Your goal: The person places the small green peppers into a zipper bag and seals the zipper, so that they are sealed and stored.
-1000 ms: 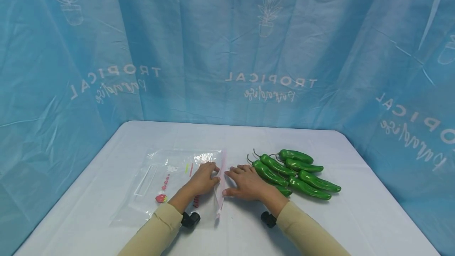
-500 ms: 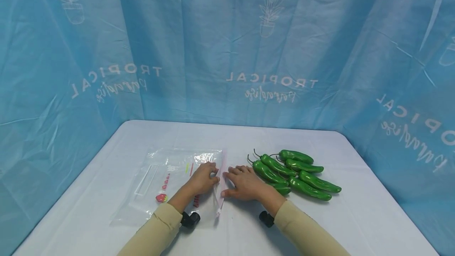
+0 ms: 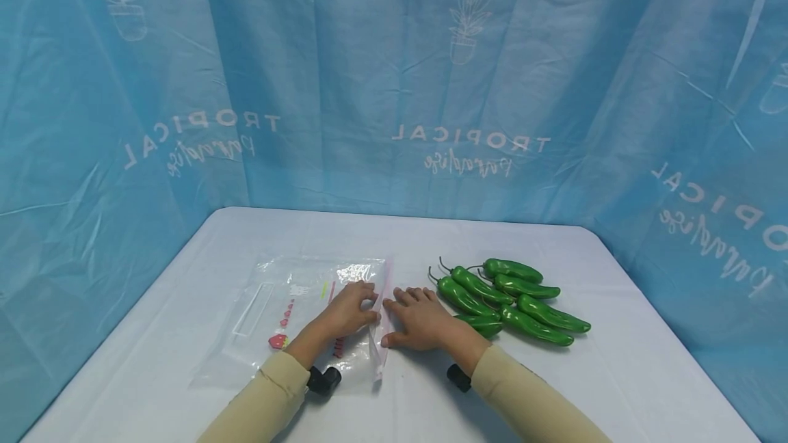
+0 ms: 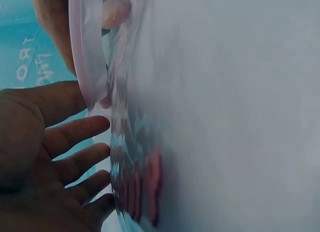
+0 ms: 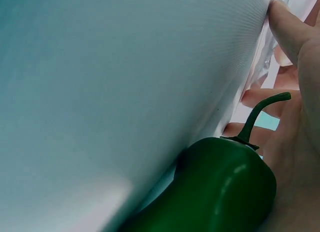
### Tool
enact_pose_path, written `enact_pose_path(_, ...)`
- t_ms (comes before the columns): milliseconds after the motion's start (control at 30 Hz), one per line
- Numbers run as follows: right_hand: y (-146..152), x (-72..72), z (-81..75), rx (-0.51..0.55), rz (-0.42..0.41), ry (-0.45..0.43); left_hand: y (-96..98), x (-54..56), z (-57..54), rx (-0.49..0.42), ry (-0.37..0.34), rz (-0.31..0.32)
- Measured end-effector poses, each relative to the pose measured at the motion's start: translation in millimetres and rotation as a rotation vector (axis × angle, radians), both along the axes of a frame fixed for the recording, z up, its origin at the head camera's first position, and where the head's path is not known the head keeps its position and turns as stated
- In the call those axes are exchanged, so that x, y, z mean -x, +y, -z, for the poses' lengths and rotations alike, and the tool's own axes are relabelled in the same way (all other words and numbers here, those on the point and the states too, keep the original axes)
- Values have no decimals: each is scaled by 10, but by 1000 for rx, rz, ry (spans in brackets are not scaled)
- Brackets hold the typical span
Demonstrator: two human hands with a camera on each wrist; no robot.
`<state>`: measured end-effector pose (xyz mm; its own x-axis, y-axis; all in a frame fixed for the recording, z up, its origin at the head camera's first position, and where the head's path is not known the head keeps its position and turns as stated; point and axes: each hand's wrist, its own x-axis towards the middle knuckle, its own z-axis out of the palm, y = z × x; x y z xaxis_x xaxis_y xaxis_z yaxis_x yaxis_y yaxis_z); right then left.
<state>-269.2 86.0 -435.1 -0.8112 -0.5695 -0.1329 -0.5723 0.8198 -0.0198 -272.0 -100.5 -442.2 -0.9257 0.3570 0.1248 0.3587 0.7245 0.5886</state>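
A clear plastic zip bag [image 3: 246, 344] with a pink edge and printed strawberries lies flat, mouth toward the right. My left hand [image 3: 341, 313] touches it near the mouth. In the left wrist view, that hand's fingers [image 4: 82, 128] are spread with tips down on the film, and its thumb reaches behind the lifted flap [image 4: 87, 47]. My right hand [image 3: 421, 320] lies palm down with fingers spread, its fingertips and thumb at the bag's pink edge. Beside its wrist is a green pepper [image 3: 483, 325], seen large with its curved stem in the right wrist view.
Several more green peppers [image 3: 544, 313] lie in a loose group to the right of my right hand. They rest on a white-covered table [image 3: 492, 402]. Blue printed curtains [image 3: 357, 87] enclose the back and sides.
My right hand has slid slightly left, its thumb now against the bag's edge. The left hand has shifted a little left, fingers still on the bag. The peppers have not moved.
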Motion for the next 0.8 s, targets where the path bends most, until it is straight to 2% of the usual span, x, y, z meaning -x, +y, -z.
enact_pose_path(233, -1, 5, 20, -22, -5, 9, -60, -23, 18, -9, -17, 25)
enact_pose_path(433, -7, -7, 6, -27, -6, 9, -65, -19, 18, -13, -3, -1)
enact_pose_path(667, -5, -15, -7, -24, -16, 16, -53, -18, -8, 80, 41, -33)
enact_pose_path(733, -2, -16, -6, -22, -17, 15, -50, -15, -8, 76, 22, -31)
enact_pose_path(800, -1, -17, -6, -20, -15, 12, -48, -14, -10, 39, -33, -27)
